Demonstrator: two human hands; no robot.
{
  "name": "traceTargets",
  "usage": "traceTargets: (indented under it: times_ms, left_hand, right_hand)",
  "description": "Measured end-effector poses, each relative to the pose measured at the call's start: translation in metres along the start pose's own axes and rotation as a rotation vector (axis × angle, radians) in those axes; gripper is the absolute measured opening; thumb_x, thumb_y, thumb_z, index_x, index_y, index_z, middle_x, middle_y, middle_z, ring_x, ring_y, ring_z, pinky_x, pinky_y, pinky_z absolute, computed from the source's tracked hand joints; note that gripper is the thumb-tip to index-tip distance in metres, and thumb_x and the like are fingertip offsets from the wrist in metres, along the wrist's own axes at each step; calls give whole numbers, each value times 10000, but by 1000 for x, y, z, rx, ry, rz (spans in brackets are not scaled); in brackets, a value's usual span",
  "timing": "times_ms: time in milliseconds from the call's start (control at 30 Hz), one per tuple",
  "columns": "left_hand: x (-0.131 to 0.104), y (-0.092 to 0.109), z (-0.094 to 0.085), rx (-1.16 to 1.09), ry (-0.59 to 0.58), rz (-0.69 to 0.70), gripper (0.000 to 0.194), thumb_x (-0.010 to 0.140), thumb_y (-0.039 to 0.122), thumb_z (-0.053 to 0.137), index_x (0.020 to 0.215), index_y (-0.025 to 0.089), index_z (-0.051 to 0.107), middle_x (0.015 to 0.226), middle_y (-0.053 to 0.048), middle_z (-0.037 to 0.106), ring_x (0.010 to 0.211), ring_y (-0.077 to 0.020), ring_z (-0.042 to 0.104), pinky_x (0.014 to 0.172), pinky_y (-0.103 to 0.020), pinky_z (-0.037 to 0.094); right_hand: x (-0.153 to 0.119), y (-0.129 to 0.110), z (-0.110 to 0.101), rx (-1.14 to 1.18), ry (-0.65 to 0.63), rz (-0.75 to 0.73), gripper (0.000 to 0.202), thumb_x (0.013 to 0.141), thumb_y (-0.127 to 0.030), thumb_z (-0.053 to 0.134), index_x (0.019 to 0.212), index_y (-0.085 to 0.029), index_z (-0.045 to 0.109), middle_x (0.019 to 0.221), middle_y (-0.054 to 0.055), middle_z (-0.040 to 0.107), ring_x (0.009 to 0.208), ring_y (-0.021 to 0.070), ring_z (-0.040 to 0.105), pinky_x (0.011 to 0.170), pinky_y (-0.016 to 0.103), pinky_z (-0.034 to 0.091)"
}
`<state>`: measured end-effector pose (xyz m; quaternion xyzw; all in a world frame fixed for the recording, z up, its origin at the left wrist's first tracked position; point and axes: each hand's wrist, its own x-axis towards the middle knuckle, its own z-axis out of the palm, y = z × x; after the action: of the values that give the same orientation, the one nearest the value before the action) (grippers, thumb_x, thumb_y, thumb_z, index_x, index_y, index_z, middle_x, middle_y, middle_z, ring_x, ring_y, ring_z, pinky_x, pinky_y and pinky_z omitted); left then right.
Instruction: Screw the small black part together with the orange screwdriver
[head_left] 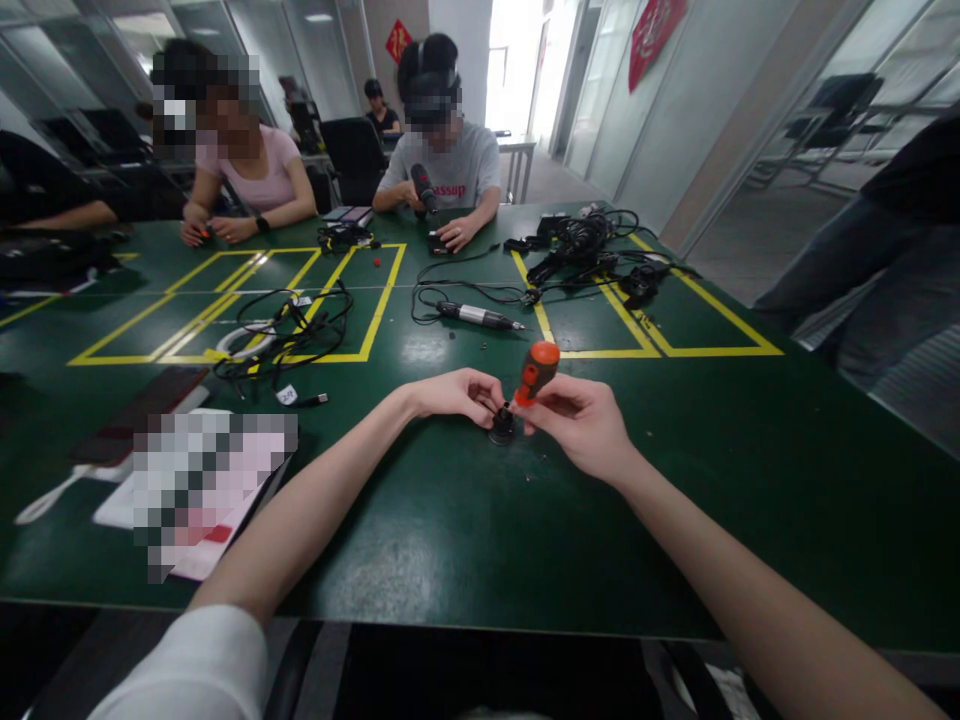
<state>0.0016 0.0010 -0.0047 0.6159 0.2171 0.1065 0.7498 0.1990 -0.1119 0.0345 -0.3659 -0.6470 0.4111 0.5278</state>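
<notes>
White sleeve nearest, at lower left, its arm reaching over the green table. The left hand is curled, thumb and fingertips pinched on a small black part that rests on the table. The right hand bends its fingers closed around the lower end of a screwdriver, orange handle up, tip hidden, just beside the part. Beyond lie a pen-shaped tool and tangled cables.
</notes>
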Motion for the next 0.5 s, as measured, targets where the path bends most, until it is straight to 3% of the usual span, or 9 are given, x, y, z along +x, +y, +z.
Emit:
traceTargets:
  times_ms: [200, 333, 500]
  left_hand:
    - [-3, 4, 3, 5, -15, 2, 315, 600, 86, 895, 847, 129, 702, 852, 1, 784, 788, -92, 718, 788, -220, 536]
    - [-5, 7, 4, 35, -28, -6, 291, 638, 92, 874, 877, 127, 713, 922, -36, 807, 853, -122, 746, 818, -245, 552]
    - [-2, 3, 2, 8, -14, -4, 327, 608, 66, 874, 891, 134, 725, 907, -17, 801, 829, -111, 738, 800, -233, 552]
  right_hand:
    - [-2, 3, 2, 22, 5, -4, 418, 900, -616, 757, 860, -202, 713, 714, 29, 743, 559, 153, 687, 581, 292, 601]
    - [-3, 4, 4, 33, 42, 29, 412, 832, -579, 841, 878, -211, 659, 734, 18, 749, 546, 144, 678, 571, 289, 599]
    - [-2, 2, 3, 1, 61, 41, 371, 778, -530, 895, 802, -202, 722, 704, 23, 740, 553, 161, 681, 564, 303, 607]
